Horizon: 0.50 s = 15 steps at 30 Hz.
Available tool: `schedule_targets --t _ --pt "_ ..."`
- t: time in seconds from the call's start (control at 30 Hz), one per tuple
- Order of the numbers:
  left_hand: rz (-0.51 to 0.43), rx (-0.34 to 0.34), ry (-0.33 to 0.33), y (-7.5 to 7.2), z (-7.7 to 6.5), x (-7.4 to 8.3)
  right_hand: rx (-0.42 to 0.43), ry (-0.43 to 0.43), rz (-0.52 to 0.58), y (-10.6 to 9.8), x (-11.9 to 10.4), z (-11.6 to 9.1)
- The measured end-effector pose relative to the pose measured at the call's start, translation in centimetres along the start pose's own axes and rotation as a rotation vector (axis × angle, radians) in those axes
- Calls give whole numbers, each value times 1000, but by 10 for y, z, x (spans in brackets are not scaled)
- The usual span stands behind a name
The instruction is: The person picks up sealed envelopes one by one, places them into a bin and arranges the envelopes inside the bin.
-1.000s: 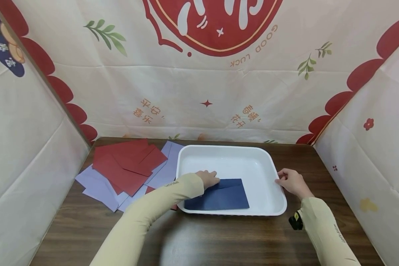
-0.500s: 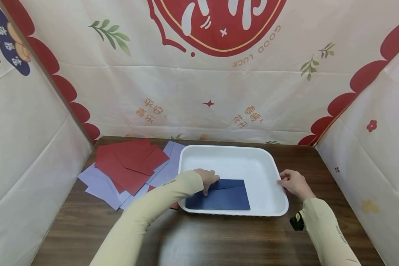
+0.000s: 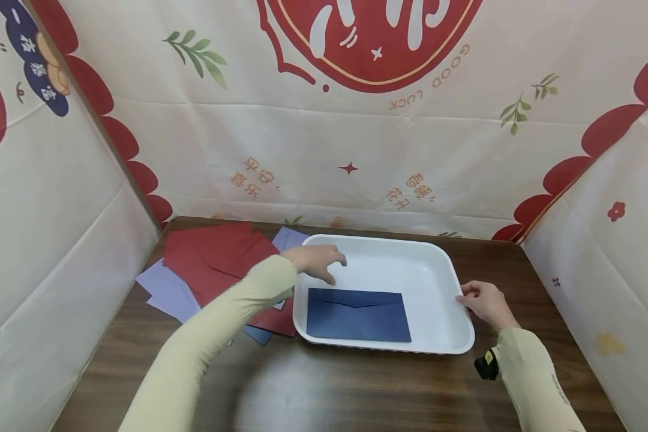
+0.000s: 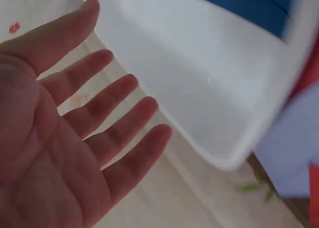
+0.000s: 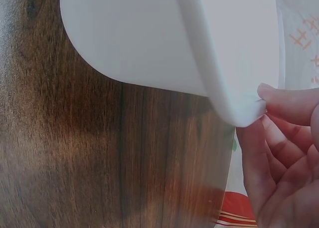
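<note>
A dark blue envelope [image 3: 359, 318] lies flap side up at the near left of the white tray [image 3: 444, 270]. Above the tray's left part hovers my left hand [image 3: 316, 261], fingers spread and apart from the envelope. In the left wrist view the left palm [image 4: 55, 153] holds nothing. My right hand [image 3: 485, 302] pinches the tray's right rim; in the right wrist view the thumb [image 5: 289, 106] is on one side of the rim and the fingers are beneath it.
Red envelopes [image 3: 200, 264] and lilac envelopes [image 3: 167, 291] overlap in a loose pile left of the tray. A blue envelope corner [image 3: 259, 333] shows beneath. The wooden table [image 3: 389, 390] is bordered by printed cloth walls [image 3: 324, 138].
My left hand has lifted off the blue envelope in the tray and shifted left and away. The envelope is now fully uncovered. The right hand keeps its grip on the rim.
</note>
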<state>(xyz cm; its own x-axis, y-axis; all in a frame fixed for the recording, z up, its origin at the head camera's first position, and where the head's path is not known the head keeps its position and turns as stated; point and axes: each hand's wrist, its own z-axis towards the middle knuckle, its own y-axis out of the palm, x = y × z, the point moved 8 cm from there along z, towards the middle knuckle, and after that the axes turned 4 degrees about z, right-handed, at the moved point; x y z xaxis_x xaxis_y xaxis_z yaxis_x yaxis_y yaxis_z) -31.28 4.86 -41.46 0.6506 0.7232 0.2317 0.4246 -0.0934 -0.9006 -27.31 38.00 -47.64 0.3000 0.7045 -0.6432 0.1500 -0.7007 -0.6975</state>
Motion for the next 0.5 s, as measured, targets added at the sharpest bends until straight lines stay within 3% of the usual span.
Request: schedule_targets --t 0.23,0.37,0.5 --pt "8 176 -147 -23 -50 -55 5 9 18 0 2 2" --pt "3 260 -178 -30 -77 -86 0 16 13 0 0 -1" --pt "-6 317 -200 -26 -100 -119 9 11 18 -2 3 -1"
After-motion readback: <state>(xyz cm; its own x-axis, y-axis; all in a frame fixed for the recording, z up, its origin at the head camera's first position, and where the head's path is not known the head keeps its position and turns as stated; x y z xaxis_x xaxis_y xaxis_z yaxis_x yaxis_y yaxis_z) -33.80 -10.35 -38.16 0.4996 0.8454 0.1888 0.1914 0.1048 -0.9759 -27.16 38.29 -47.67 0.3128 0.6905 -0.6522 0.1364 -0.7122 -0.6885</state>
